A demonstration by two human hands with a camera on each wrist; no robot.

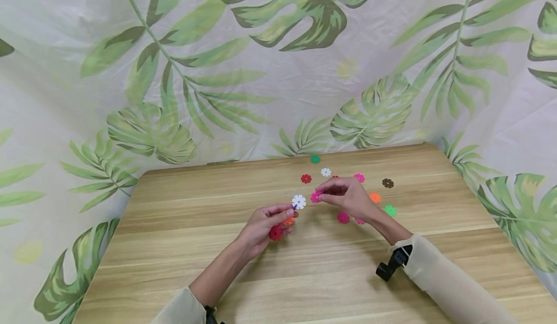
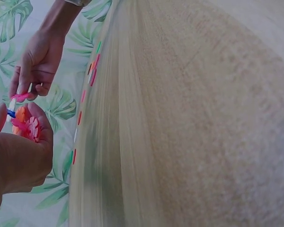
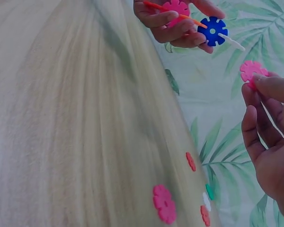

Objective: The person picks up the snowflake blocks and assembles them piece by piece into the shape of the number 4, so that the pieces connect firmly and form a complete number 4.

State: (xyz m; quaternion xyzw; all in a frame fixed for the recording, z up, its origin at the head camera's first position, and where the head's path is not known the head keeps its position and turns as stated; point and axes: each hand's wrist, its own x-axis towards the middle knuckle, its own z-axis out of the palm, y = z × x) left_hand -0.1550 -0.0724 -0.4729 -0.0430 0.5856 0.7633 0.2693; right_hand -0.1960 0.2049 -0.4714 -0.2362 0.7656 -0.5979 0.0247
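My left hand (image 1: 254, 232) grips a chain of notched plastic snowflake discs slotted into one another. In it are a red-pink disc (image 1: 275, 233), an orange disc (image 1: 289, 221), a blue disc (image 3: 212, 31) and, at the far end, a white disc (image 1: 299, 201) that sticks out past the fingertips. Between thumb and fingers, my right hand (image 1: 350, 199) pinches a loose pink disc (image 3: 252, 71). In the head view this disc is just right of the white one, with a small gap between them. Both hands are raised over the wooden table (image 1: 183, 242).
Several loose discs lie towards the table's back right, among them a green disc (image 1: 315, 159), a white one (image 1: 326, 172), a red one (image 1: 306, 179), a brown one (image 1: 388, 183) and a magenta one (image 1: 343, 217). A leaf-print cloth (image 1: 243, 96) hangs behind.
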